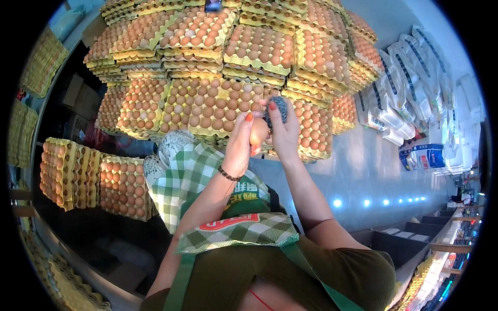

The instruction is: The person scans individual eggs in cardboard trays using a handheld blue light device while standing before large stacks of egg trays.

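A brown egg (258, 132) is held in my left hand (239, 144), its thumb along the upper side of the shell. Just to the right, my right hand (285, 134) grips a dark grey scouring pad (279, 109), which looks like steel wool, close beside the egg. Whether pad and shell touch is hard to tell. Both hands are raised over the front of a large stack of pulp egg trays. Directly beyond them lies a tray of brown eggs (212, 105) with a few bare cups. Another filled tray (311, 128) sits partly behind my right hand.
Filled egg trays (256, 46) rise in tall stacks ahead. More trays of eggs (122, 186) stand at the left, near empty stacked trays (42, 62). White plastic-wrapped packs (412, 74) line the right side, over a grey floor (362, 167). Dark bins (400, 237) stand at lower right.
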A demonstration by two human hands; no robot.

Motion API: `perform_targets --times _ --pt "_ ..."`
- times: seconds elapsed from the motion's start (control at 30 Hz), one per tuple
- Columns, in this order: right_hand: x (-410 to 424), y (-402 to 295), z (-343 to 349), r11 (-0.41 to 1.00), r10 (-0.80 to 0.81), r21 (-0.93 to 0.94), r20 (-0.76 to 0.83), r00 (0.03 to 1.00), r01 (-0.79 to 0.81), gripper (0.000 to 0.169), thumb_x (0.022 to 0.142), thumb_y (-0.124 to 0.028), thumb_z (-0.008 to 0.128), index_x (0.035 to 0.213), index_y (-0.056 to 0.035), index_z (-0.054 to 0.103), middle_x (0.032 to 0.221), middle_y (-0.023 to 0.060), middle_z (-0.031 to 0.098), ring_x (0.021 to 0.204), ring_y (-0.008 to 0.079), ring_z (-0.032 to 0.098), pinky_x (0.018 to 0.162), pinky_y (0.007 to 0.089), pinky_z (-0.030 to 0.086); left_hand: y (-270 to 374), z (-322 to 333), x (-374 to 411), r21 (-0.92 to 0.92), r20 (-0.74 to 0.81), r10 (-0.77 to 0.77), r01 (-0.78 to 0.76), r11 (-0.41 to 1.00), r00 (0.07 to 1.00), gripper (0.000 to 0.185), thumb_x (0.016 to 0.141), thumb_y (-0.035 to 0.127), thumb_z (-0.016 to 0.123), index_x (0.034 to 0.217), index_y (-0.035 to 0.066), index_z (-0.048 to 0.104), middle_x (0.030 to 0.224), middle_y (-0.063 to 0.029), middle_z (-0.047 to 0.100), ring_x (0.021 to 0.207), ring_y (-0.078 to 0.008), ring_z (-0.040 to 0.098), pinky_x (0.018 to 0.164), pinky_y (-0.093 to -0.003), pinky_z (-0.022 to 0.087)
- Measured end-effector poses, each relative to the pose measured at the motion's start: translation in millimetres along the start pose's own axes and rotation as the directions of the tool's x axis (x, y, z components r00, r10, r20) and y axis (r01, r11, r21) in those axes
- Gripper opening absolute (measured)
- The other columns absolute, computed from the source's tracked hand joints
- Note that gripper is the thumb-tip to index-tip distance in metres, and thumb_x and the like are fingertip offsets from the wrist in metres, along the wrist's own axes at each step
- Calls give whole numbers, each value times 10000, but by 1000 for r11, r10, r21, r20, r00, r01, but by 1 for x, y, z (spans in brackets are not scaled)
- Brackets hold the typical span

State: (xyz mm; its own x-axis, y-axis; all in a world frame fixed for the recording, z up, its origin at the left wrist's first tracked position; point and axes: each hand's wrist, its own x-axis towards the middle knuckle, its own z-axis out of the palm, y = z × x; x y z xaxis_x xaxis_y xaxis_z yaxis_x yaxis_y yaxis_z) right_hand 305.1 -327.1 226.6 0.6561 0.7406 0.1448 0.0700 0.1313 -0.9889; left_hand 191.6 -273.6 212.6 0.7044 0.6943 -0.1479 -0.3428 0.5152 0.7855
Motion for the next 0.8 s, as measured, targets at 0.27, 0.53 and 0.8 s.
perform_targets --times 0.27,0.53,0.8 --pt "-36 -29 21 717 -466 -461 240 852 523 293 954 -135 576 1217 -11 548 1159 105 656 1055 181 636 908 306 491 -32 -28 15 538 61 527 -472 698 848 352 1032 368 407 1120 54 542 1012 -50 588 825 -107 569 717 -253 466" --pt "-13 -8 -7 988 -119 95 -17 993 120 328 999 -239 561 1207 14 550 1211 130 634 1103 178 617 917 298 483 2 -9 5 187 80 341 -350 918 937 363 1060 360 361 1037 35 521 922 -80 581 850 -141 603 768 -271 486" --pt "-9 -7 13 995 -49 -81 91 995 57 323 971 -208 593 1198 19 553 1070 100 667 949 180 656 816 281 505 0 -12 4 286 2 317 -304 909 949 536 1059 424 288 968 10 617 867 -75 624 704 -135 586 648 -262 456"
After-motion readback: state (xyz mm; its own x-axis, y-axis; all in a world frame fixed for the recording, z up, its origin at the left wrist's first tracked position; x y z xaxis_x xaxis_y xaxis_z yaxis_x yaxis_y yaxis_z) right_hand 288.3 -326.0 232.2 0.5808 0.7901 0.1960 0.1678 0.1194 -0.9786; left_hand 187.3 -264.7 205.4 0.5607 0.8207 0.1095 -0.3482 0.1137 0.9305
